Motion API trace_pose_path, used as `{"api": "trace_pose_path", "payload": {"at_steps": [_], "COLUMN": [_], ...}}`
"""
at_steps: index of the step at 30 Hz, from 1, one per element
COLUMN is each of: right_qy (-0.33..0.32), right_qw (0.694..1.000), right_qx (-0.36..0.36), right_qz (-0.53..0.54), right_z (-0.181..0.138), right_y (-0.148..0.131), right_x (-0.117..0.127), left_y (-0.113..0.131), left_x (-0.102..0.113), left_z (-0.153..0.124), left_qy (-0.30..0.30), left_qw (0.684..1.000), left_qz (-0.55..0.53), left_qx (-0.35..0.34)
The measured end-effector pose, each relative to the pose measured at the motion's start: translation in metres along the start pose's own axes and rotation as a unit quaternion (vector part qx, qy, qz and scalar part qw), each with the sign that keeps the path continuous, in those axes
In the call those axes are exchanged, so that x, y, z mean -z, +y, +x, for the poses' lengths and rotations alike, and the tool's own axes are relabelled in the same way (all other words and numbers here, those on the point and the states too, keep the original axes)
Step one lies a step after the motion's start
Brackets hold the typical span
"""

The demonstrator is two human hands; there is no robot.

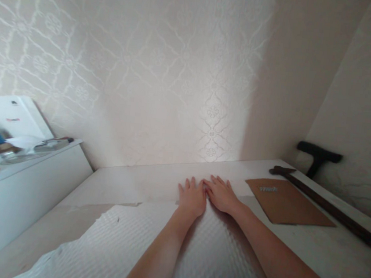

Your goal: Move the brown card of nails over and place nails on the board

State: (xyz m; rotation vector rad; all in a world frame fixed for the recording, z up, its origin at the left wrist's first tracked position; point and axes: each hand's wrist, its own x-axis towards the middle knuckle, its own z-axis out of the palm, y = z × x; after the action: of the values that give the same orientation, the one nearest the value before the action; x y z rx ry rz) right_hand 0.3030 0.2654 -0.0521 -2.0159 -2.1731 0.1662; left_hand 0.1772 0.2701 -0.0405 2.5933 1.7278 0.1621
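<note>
A white sheet with a bumpy, quilted texture [128,239] covers the middle of a pale tabletop [117,185], its left edge ragged. At the sheet's far end my left hand [193,197] lies palm down, fingers spread. Close beside it, my right hand [222,193] rests palm down too, fingers stretched out and slightly apart. The thumbs meet or nearly meet between them. Neither hand shows anything held. The palms hide part of the sheet's far edge.
Right of my hands lies brown cardboard [297,208] with small metal pieces [268,189], and a long-handled hammer [331,207]. A black T-shaped handle [319,155] stands behind. On the left, a white cabinet [41,190] bears a white box [15,116] and clutter. A patterned wall [164,88] bounds the back.
</note>
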Motion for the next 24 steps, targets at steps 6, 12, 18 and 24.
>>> {"api": "trace_pose_path", "payload": {"at_steps": [6,12,18,24], "right_qy": [0.001,0.008,0.008,0.002], "right_qw": [1.000,1.000,1.000,1.000], "right_qx": [0.001,0.001,0.000,-0.002], "right_qz": [-0.001,-0.001,-0.006,-0.006], "right_z": [-0.0006,-0.0009,0.0001,-0.0014], "right_y": [-0.0003,-0.0004,-0.0003,-0.0013], "right_x": [0.0003,-0.0007,-0.0007,0.0016], "left_y": [-0.0005,-0.0002,-0.0001,-0.0002], "left_x": [-0.0001,-0.0010,-0.0004,0.0003], "left_z": [0.0003,0.0003,-0.0001,0.0001], "left_qy": [0.002,0.001,0.001,-0.006], "left_qw": [1.000,1.000,1.000,1.000], "left_qz": [-0.002,-0.002,-0.001,-0.008], "left_qx": [0.000,-0.002,-0.002,0.002]}}
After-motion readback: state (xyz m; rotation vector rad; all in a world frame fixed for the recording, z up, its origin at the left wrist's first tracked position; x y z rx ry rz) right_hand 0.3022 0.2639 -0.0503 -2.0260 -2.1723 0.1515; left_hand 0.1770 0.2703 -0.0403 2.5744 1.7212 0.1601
